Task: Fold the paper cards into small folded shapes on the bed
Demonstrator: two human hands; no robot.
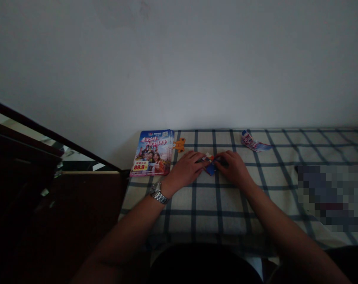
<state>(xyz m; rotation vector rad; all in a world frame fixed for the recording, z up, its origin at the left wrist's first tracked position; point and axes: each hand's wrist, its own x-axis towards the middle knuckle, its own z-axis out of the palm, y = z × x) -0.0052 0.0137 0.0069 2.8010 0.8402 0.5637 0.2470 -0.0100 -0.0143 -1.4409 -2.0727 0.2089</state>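
Note:
A small piece of blue, white and orange printed paper (210, 169) lies between my hands on the checked cloth. My left hand (191, 165), with a metal watch (158, 193) at its wrist, presses its fingertips onto the paper's left side. My right hand (232, 166) pinches the upper right edge of the same piece. My fingers cover part of it, and its exact shape is hard to make out in the dim light. Just beyond my left hand lies an orange animal-shaped cutout (179, 145).
A stack of printed flyers (152, 154) sits at the cloth's left end. A crumpled strip of printed paper (254, 143) lies at the back right. Far right is a blurred-out flat item (332, 197). A pale wall (196, 67) rises behind, and a dark rail (57, 138) slopes down at left.

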